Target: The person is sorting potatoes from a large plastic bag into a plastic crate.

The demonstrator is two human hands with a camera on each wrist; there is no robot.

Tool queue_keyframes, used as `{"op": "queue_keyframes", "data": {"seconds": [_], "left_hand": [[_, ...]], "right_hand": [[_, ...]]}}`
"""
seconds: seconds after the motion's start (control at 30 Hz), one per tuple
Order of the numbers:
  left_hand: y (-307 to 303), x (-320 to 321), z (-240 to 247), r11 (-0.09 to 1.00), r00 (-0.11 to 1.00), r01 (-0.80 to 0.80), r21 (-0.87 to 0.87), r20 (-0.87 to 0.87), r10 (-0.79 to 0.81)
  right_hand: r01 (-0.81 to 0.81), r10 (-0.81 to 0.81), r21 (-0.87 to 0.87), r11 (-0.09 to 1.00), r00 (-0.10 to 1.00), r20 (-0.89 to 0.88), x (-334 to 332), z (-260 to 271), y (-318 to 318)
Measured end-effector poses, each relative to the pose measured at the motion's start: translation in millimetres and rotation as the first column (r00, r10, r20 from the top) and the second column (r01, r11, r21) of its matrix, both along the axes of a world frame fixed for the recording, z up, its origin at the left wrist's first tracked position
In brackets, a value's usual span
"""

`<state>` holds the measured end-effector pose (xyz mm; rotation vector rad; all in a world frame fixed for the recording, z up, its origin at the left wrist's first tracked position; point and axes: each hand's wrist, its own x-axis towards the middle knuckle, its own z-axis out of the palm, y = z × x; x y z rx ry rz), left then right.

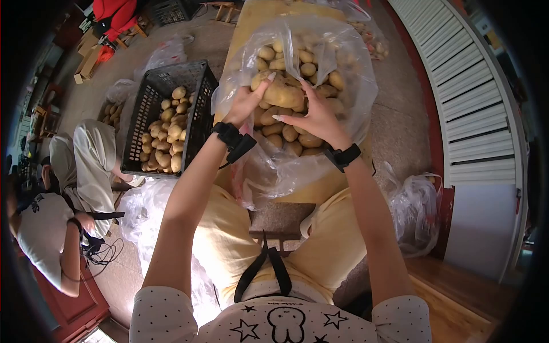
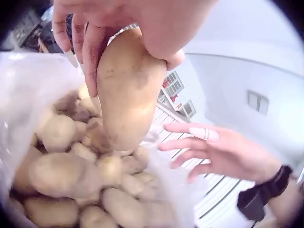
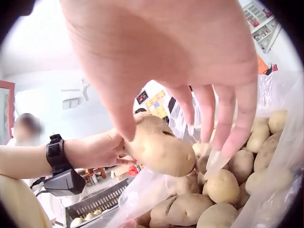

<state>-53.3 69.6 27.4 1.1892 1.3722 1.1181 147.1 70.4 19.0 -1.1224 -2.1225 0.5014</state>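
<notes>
My left hand grips a large, long potato, thumb on one side and fingers on the other. It holds it over a clear plastic bag full of loose potatoes. In the right wrist view the potato has a dark cut-like mark. My right hand hovers on the other side of the potato, fingers spread and holding nothing. Its fingertips hang close over the potatoes in the bag.
The bag stands on a yellowish board. To the left is a black slatted crate partly filled with potatoes. Another person sits beyond it. Crumpled plastic bags lie at right, near a white radiator.
</notes>
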Motion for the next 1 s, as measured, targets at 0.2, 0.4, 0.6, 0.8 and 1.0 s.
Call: {"op": "queue_keyframes", "data": {"seconds": [0.2, 0.4, 0.6, 0.8, 1.0], "left_hand": [[-33, 2, 36, 0.974, 0.982, 0.187, -0.125, 0.063, -0.180], [-47, -18, 38, 0.983, 0.976, 0.165, -0.084, 0.156, -0.151], [-30, -93, 14, 0.947, 0.929, -0.322, 0.012, -0.190, 0.318], [-40, -200, -47, 0.774, 0.102, -0.530, 0.346, -0.880, 0.463], [-91, -263, -104, 0.818, -0.252, -0.488, 0.305, -0.946, 0.202]], "right_hand": [[0.062, -0.082, 0.116, 0.991, 0.980, 0.180, -8, 19, -13], [0.030, -0.034, 0.125, 0.992, 0.999, 0.031, -7, 28, -23], [-0.052, 0.033, 0.116, 0.992, 0.986, 0.164, 12, 13, -22], [-0.078, 0.070, 0.044, 0.996, 0.983, 0.172, 18, 16, -26], [-0.086, 0.061, 0.116, 0.989, 0.976, 0.209, 18, 21, -28]]}}
